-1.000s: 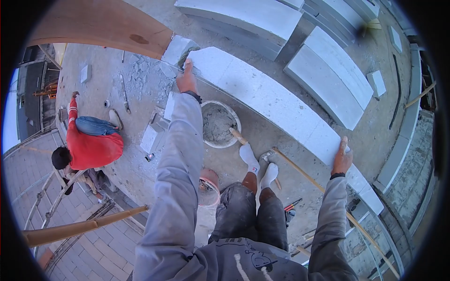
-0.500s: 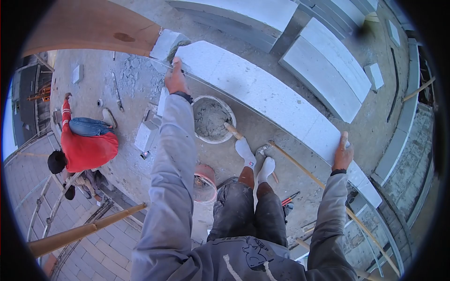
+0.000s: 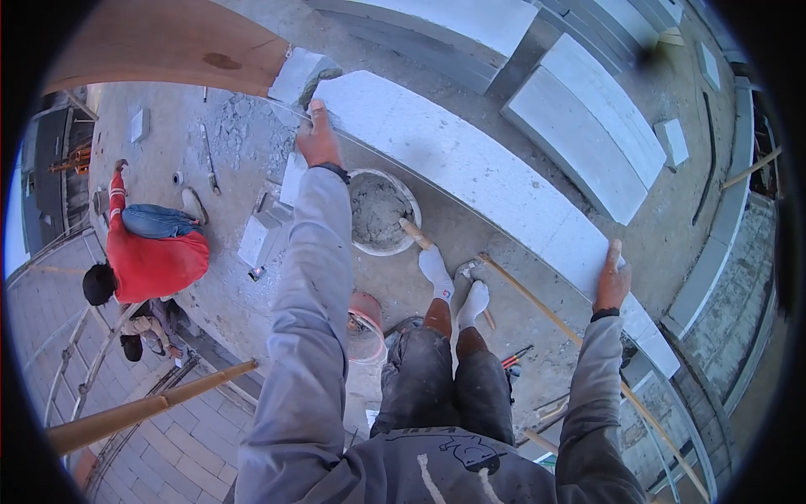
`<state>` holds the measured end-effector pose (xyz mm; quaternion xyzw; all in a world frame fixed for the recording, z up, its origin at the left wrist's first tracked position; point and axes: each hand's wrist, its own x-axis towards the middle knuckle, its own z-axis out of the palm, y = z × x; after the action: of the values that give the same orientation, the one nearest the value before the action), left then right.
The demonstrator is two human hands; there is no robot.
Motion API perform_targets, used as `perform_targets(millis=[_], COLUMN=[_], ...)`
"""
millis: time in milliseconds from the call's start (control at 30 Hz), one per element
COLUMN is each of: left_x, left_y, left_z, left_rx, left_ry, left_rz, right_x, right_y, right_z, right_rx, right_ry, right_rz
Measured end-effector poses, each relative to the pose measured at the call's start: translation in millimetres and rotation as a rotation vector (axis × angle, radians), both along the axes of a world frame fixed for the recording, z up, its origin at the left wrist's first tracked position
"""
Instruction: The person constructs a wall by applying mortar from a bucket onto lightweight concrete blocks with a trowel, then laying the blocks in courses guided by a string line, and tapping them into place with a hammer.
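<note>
Fingers of the left hand [image 3: 320, 146] and right hand [image 3: 612, 286] meet the near edge of a long, white, curved masonry block [image 3: 470, 172] ahead; whether clamped, I cannot tell. Since half a second ago it barely shifts, so seems steady.

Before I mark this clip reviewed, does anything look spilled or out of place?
Gray rubble lies scattered on the floor, left of the left hand; its broken pieces look like uncleared debris. A dark smudge blurs the view's upper right.
</note>
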<state>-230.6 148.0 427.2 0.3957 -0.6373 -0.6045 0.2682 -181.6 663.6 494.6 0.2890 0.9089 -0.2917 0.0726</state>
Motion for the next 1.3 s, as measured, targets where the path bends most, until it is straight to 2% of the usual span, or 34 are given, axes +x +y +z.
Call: perform_targets(millis=[133, 400, 467, 500, 600, 667, 733, 800, 867, 933, 967, 1000, 1067, 1300], left_x=[0.1, -2.0, 1.2, 6.3, 18.7, 19.3, -1.8, -32.1, -60.0, -81.4, -88.2, -92.1, -95.5, -103.4], left_y=[5.7, 0.8, -8.9, -12.4, -7.1, -13.4, -25.9, -44.1, -55.1, -60.8, -61.0, -62.8, -51.0, -75.7], left_z=[7.4, 2.1, -5.4, -1.3, 49.2, 78.6, 97.6, 102.7, 98.3, 92.8, 87.6, 83.1, 94.5, 73.5], left_rx=[-0.086, -0.096, -0.324, -0.334, -0.481, -0.94, -1.044, -1.264, -1.272, -1.375, -1.467, -1.467, -1.536, -1.585], left_ry=[-0.041, -0.098, -0.295, -0.294, -0.392, -0.221, -0.18, -0.251, -0.271, -0.6, -0.709, -0.699, -0.975, -0.843], left_rz=[0.002, -0.008, 0.068, 0.067, 0.035, -0.139, -0.246, -0.582, -0.686, -0.911, -0.951, -0.957, -0.999, -1.101], right_x=[1.4, -2.1, 0.4, 1.6, 4.9, 14.4, 18.7, 23.6, 22.8, 22.6, 22.6, 22.0, 22.9, 26.2], right_y=[3.0, -1.7, 9.7, 15.2, 14.8, 11.5, 4.8, -1.3, -8.1, -10.4, -11.9, -12.4, -9.8, -1.4], right_z=[-2.1, 11.7, -3.7, -10.8, -9.3, -7.8, -6.3, 3.0, 7.1, 6.0, 5.5, 3.1, -0.9, -7.3], right_rx=[0.019, -0.032, 0.03, 0.101, -0.062, -0.101, -0.137, -0.354, -0.372, -0.383, -0.37, -0.364, -0.387, -0.448], right_ry=[-0.001, -0.096, -0.101, -0.1, -0.066, -0.001, 0.066, 0.078, 0.064, 0.087, 0.097, 0.101, 0.121, 0.093], right_rz=[0.013, 0.052, 0.053, 0.056, 0.038, 0.009, -0.028, -0.062, -0.117, -0.175, -0.199, -0.206, -0.273, -0.328])
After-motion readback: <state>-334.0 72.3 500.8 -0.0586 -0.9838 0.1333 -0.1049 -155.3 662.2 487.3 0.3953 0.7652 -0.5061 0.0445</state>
